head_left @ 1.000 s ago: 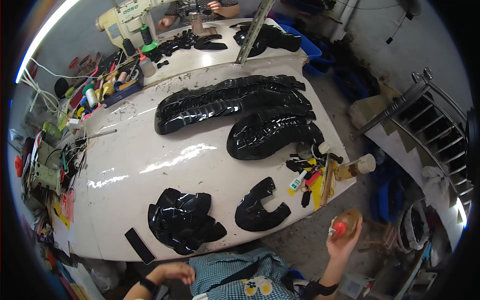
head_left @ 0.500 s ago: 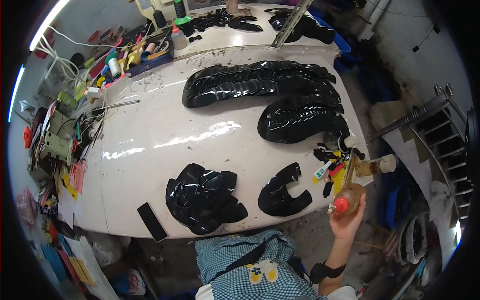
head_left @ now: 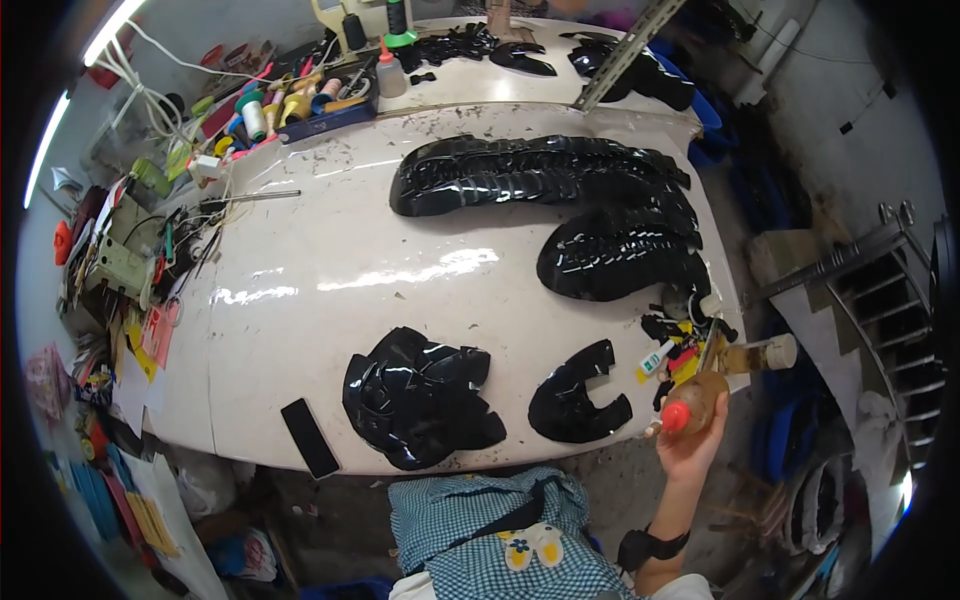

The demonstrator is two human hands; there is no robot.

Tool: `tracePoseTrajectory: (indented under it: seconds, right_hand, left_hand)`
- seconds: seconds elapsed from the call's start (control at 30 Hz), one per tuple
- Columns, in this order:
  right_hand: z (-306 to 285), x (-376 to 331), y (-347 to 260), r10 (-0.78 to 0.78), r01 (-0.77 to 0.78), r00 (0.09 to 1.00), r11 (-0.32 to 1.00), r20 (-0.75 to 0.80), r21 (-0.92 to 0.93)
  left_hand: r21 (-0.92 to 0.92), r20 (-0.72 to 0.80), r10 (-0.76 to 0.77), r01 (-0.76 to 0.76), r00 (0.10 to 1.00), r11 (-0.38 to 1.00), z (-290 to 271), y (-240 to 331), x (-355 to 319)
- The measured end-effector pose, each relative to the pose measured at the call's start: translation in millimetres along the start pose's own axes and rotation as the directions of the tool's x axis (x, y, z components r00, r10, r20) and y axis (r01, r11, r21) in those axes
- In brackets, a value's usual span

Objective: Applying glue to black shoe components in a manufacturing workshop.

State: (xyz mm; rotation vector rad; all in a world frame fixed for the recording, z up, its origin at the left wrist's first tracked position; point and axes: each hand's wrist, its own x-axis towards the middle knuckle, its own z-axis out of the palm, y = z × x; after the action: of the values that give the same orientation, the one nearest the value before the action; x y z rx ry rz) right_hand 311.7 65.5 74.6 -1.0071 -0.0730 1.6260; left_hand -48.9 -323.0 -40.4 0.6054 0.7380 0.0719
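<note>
My right hand (head_left: 690,452) is raised at the table's right front corner, its fingers wrapped round a brown squeeze bottle (head_left: 708,392) with a red cap. The cap end tilts toward me. Left of it on the table lies a C-shaped glossy black piece (head_left: 562,402), apart from the hand. Farther left is a pile of overlapping shiny black pieces (head_left: 415,405). Two long stacks of similar pieces lie toward the back, a longer one (head_left: 520,180) and a shorter one (head_left: 610,262). My left hand is out of view.
A black phone (head_left: 310,438) lies at the front edge. By the right edge sit a white tube (head_left: 655,358), small coloured scraps and a jar of amber liquid (head_left: 760,354). A blue tray (head_left: 330,122) of thread spools stands back left. A metal post (head_left: 625,60) rises at the back.
The view has shifted slightly, so the table and its pieces appear farther right. My right hand keeps its grip on the squeeze bottle.
</note>
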Motion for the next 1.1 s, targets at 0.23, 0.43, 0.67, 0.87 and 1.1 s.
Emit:
tracePoseTrajectory:
  seconds: [0.23, 0.43, 0.67, 0.87, 1.1]
  right_hand:
    - [1, 3, 8, 0.032, -0.030, 0.998, 0.999, 0.057, -0.042]
    - [18, 10, 14, 0.098, -0.088, 0.990, 0.991, 0.105, -0.097]
    - [29, 12, 33, 0.148, -0.137, 0.982, 0.985, 0.116, -0.104]
    - [20, 18, 32, 0.214, -0.203, 0.959, 0.976, 0.186, -0.077]
    - [29, 9, 36, 0.117, -0.102, 0.983, 0.989, 0.143, -0.109]
  left_hand:
    - [0.061, -0.067, 0.080, -0.076, 0.995, 0.995, 16, 6, 1]
    - [0.111, -0.117, 0.162, -0.150, 0.980, 0.983, 29, 13, 14]
    - [0.338, -0.130, -0.032, 0.074, 0.991, 0.938, 32, 44, 11]
    - [0.725, -0.475, 0.493, 0.007, 0.729, 0.688, -21, 100, -17]
    - [0.555, -0.824, 0.560, -0.082, 0.088, 0.828, -122, 188, 39]
